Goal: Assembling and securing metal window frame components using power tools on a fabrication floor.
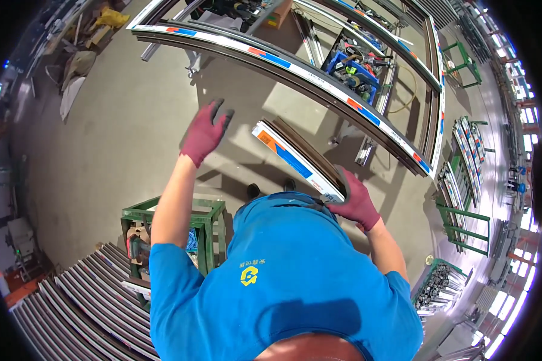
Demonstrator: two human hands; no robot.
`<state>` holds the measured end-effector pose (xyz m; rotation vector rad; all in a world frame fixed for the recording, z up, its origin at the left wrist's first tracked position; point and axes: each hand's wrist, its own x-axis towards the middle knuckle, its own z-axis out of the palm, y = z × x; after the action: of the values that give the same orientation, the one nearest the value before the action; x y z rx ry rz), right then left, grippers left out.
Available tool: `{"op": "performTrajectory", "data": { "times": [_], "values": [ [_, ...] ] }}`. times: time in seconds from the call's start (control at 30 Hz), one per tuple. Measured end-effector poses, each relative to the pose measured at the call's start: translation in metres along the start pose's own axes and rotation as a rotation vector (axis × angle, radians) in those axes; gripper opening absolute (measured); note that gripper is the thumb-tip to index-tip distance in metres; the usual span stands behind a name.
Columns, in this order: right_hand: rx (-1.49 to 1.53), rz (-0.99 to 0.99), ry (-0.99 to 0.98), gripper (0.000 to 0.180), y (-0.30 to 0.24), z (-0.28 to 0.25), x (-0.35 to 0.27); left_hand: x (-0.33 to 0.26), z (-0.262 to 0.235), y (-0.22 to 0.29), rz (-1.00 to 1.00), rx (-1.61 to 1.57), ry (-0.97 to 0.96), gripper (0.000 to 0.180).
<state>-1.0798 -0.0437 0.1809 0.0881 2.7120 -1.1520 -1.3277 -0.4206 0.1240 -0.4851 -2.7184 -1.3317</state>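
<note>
My right hand (356,203), in a maroon glove with dark fingertips, is closed around the near end of a short window-frame profile (298,157). This piece is dark brown, with white, blue and orange protective film along one side. It slants away from my waist toward the far left. My left hand (207,133), gloved alike, reaches out with its fingers apart and nothing in them. Beyond both hands lies a large rectangular frame (301,73) of brown profiles with the same film, held above the floor. The left hand is apart from this frame.
A green metal stand (214,210) is beside my left arm, with many long profiles (93,295) stacked behind it. A blue tool bin (367,90) shows through the large frame. Green racks (468,231) carry profiles on the right. Cloth and boards (78,72) lie far left.
</note>
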Motion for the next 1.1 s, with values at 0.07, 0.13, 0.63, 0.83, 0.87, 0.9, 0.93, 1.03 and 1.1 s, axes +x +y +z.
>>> {"op": "performTrajectory", "data": {
  "times": [0.07, 0.13, 0.63, 0.83, 0.87, 0.9, 0.93, 1.03, 1.1],
  "values": [
    [0.016, -0.032, -0.014, 0.104, 0.009, 0.001, 0.002, -0.012, -0.009, 0.036, -0.008, -0.175, -0.06, 0.04],
    [0.009, -0.029, -0.012, 0.104, 0.005, 0.0, 0.003, -0.021, -0.012, 0.063, -0.02, -0.346, -0.121, 0.039],
    [-0.299, -0.12, 0.042, 0.102, 0.014, -0.006, 0.008, -0.053, 0.042, 0.09, 0.368, 0.693, -0.035, 0.02],
    [-0.327, -0.182, 0.043, 0.104, 0.023, -0.014, 0.014, -0.061, 0.059, 0.104, 0.369, 0.644, -0.138, 0.022],
    [-0.326, -0.18, 0.064, 0.104, 0.023, -0.016, 0.018, -0.059, 0.059, 0.107, 0.361, 0.619, -0.196, 0.024],
    [-0.335, -0.161, 0.037, 0.104, 0.023, -0.017, 0.021, -0.061, 0.059, 0.11, 0.347, 0.595, -0.254, 0.026],
    [-0.342, -0.141, 0.009, 0.103, 0.024, -0.015, 0.025, -0.066, 0.065, 0.121, 0.28, 0.553, -0.399, 0.045],
    [-0.349, -0.179, 0.044, 0.095, 0.023, -0.006, 0.035, -0.069, 0.087, 0.162, 0.764, 0.386, -0.311, 0.071],
    [-0.362, -0.202, -0.058, 0.094, 0.013, -0.001, 0.049, -0.061, 0.107, 0.158, 0.804, 0.564, -0.334, 0.082]
  ]
}}
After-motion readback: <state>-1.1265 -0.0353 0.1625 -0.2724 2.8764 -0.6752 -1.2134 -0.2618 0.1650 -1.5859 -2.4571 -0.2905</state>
